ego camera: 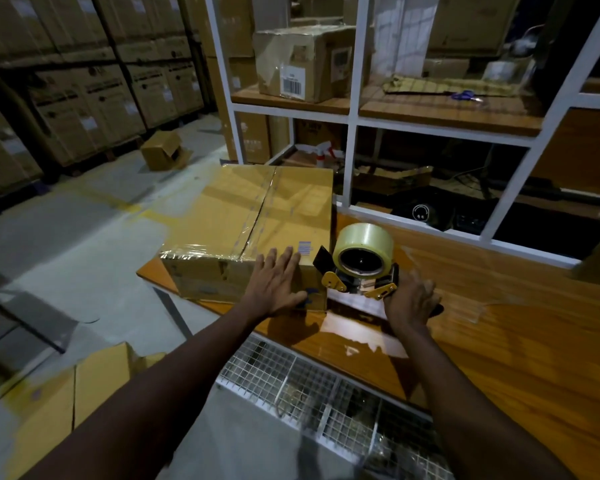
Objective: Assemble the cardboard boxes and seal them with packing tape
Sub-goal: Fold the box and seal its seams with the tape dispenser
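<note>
The cardboard box (243, 216) sits on the left end of the table (499, 341), with the tape dispenser (361, 268) just beside its near right corner; the left grip (278, 282) lies flat on that corner and the right grip (411, 299) wraps the dispenser's handle from the right. Behind the table stands a shelf unit (352, 112), with a carton (302, 60) in its upper left compartment and scissors (465, 95) in the upper right one. A wire basket (326, 393) hangs below the table's near edge, flat cardboard (66, 393) lies on the floor at near left, and a small open box (163, 150) lies far behind it before stacked cartons (84, 98).
</note>
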A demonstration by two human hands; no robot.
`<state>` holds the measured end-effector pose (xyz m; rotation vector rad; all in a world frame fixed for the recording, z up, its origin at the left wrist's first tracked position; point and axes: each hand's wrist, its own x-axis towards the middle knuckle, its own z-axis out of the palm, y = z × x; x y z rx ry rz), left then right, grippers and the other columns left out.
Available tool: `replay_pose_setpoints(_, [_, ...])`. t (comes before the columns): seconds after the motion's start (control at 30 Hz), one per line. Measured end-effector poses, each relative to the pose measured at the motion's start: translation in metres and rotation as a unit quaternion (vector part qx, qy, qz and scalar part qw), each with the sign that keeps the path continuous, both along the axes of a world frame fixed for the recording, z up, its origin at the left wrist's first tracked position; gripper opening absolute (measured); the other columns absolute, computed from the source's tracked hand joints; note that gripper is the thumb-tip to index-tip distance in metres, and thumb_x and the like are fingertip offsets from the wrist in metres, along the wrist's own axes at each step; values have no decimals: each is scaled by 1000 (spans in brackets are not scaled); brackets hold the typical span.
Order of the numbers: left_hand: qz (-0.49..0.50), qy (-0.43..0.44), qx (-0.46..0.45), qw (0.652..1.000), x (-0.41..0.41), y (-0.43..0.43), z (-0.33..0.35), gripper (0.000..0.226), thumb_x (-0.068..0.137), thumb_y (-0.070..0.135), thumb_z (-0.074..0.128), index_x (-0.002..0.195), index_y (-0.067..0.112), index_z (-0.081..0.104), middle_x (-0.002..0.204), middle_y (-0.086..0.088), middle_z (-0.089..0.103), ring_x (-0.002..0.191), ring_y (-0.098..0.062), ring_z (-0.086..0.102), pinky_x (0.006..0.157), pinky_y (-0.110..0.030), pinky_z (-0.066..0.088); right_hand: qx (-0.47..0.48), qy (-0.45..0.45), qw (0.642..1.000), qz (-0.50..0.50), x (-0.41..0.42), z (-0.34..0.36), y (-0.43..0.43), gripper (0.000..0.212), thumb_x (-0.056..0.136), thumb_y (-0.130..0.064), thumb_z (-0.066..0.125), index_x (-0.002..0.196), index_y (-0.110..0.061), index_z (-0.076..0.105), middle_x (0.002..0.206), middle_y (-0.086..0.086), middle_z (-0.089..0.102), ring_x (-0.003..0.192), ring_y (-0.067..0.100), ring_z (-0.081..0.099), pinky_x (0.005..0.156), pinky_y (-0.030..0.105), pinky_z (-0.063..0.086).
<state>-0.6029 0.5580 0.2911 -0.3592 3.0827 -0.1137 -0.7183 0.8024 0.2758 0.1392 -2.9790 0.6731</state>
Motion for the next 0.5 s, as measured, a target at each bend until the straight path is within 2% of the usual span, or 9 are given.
replay_pose_setpoints(0.1, [3, 4, 5, 1000, 0, 4, -2, 113, 68, 82, 2, 159, 15, 0, 166, -10, -3, 151, -38, 3, 119, -55, 4, 5, 10, 1000, -9, 6, 6, -1, 13, 90, -17, 66, 102, -17, 66, 120, 9, 56, 114, 38, 41, 93, 47, 31])
replay_pose_setpoints(0.23, [4, 9, 5, 1000, 0, 7, 0, 116, 66, 83, 1, 158, 13, 1, 166, -10, -2, 150, -39, 3, 119, -55, 5, 3, -16, 1000, -22, 15, 3, -7, 9, 91, -16, 63, 95, -24, 62, 118, 7, 57, 111, 37, 41, 86, 44, 29])
replay_pose_setpoints(0.3, [6, 11, 2, 1000, 0, 8, 0, 117, 66, 83, 2, 158, 11, 3, 166, -11, -1, 150, -40, 4, 119, -56, 6, -5, -48, 998, -37, 20, 1, -10, 10, 91, -15, 62, 94, -24, 61, 118, 8, 57, 114, 39, 40, 88, 47, 30])
replay_pose_setpoints(0.43, [8, 6, 4, 1000, 0, 8, 1, 119, 65, 84, 1, 158, 10, 4, 166, -12, 0, 149, -41, 6, 119, -57, 7, -7, -154, 984, -86, 35, -3, -14, 14, 92, -18, 64, 106, -16, 64, 126, 15, 57, 123, 41, 42, 100, 54, 34])
replay_pose_setpoints(0.5, [5, 4, 6, 1000, 0, 6, 0, 119, 64, 85, 0, 158, 11, 3, 166, -13, 0, 149, -42, 5, 119, -56, 7, -27, -155, 985, -75, 42, -10, -12, 12, 92, -21, 65, 104, -17, 64, 122, 15, 59, 122, 41, 44, 100, 54, 36])
